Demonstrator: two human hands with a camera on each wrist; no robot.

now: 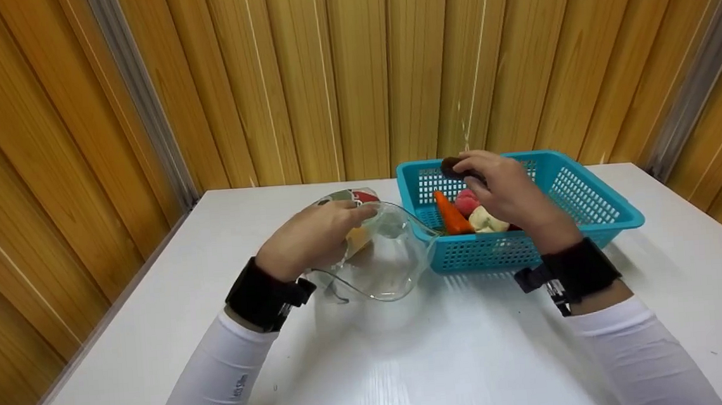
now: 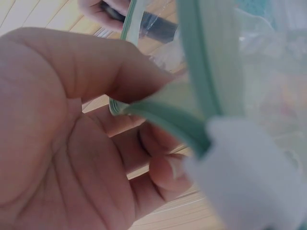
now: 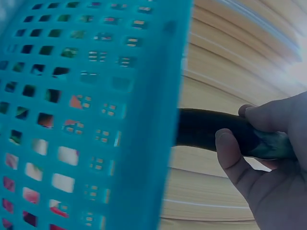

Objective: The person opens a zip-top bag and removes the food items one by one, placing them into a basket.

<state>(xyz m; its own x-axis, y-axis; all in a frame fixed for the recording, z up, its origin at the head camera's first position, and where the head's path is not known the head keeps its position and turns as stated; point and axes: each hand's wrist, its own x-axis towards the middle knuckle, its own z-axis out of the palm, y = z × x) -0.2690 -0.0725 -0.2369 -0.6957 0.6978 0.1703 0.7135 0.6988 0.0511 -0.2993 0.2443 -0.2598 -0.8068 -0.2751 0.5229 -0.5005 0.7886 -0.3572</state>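
My left hand (image 1: 309,238) holds the rim of a clear plastic bag (image 1: 391,273), whose mouth gapes toward the basket. In the left wrist view, thumb and fingers grip the bag's green-edged closure (image 2: 196,62), near a white slider (image 2: 249,172). A yellowish thing (image 1: 357,239) shows through the plastic below the fingers. Above the turquoise basket (image 1: 619,213), my right hand (image 1: 512,189) pinches a dark eggplant (image 3: 206,129) by its pale greenish end. The eggplant's body points toward the left, over the basket's back part.
Inside the basket lie a carrot (image 1: 451,214), a pink peach-like fruit (image 1: 466,202) and a lumpy cream-coloured piece (image 1: 487,220). A red and green printed patch (image 1: 360,195) shows behind my left hand. Wood-panelled walls (image 1: 358,75) enclose the white table (image 1: 372,367).
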